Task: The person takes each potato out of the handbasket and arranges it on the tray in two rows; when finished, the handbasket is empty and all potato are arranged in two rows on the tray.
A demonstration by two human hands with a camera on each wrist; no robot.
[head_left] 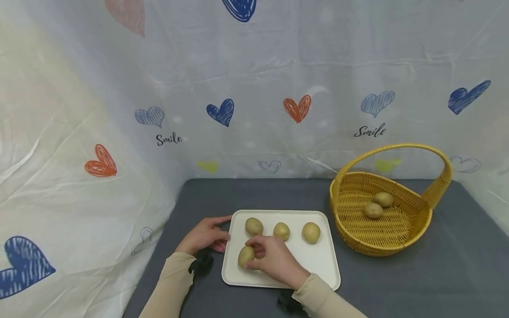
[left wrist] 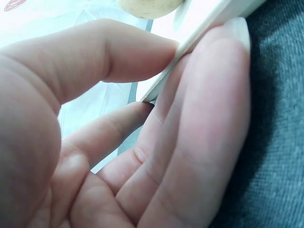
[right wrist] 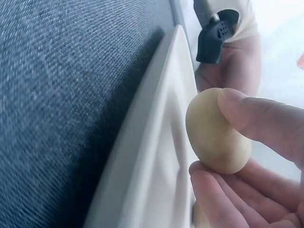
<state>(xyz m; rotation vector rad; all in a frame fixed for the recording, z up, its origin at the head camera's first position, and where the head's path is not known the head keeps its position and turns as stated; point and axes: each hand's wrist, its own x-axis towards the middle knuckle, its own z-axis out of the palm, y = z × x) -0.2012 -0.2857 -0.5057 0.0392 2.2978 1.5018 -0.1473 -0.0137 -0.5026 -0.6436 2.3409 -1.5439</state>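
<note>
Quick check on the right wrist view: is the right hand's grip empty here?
No, the right hand has a potato in its grip, with the thumb on one side and fingers on the other.

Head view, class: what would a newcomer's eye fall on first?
Probably the yellow basket at right on the table, with its tall handle and two potatoes inside. Then the white tray near centre, where the right hand pinches a potato near three others and the left hand holds the left edge.
</note>
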